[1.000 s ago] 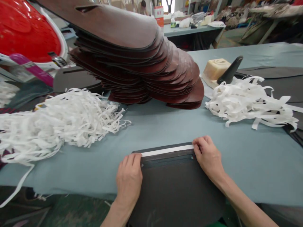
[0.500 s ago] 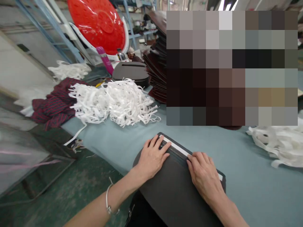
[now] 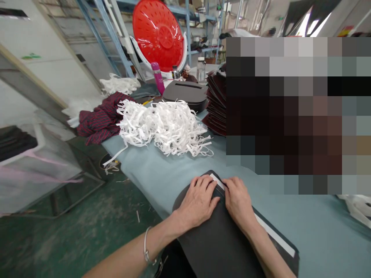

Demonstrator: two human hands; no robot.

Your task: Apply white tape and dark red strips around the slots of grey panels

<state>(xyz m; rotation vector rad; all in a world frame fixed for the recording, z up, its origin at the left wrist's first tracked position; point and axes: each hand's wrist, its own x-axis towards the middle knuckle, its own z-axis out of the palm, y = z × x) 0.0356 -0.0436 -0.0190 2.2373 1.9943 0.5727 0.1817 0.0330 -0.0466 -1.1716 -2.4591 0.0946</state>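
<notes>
A dark grey sheet-like panel (image 3: 220,241) with rounded corners lies at the near edge of the cloth-covered table. Along its far edge runs a white strip (image 3: 275,233), with a darker band beside it. My left hand (image 3: 198,199) lies on the panel, palm down, fingers apart and slightly bent, their tips by the strip's upper left end. Close beside it, my right hand (image 3: 239,202) rests across the strip, its fingers curled together with the tips at the strip's inner edge. What those fingertips grip, if anything, is hidden.
Heaped white strips (image 3: 171,127) lie beyond my hands, beside striped cloth (image 3: 101,119). Behind are a grey slotted piece (image 3: 185,92), a purple bottle (image 3: 157,77), a red basin (image 3: 159,34) and a dark brown stack (image 3: 216,102). More white strips (image 3: 358,208) lie right. Pixelation covers the upper right.
My right hand has slid along the strip toward the left hand, uncovering the strip's right part. The left hand stays near the upper left end. The view has turned left.
</notes>
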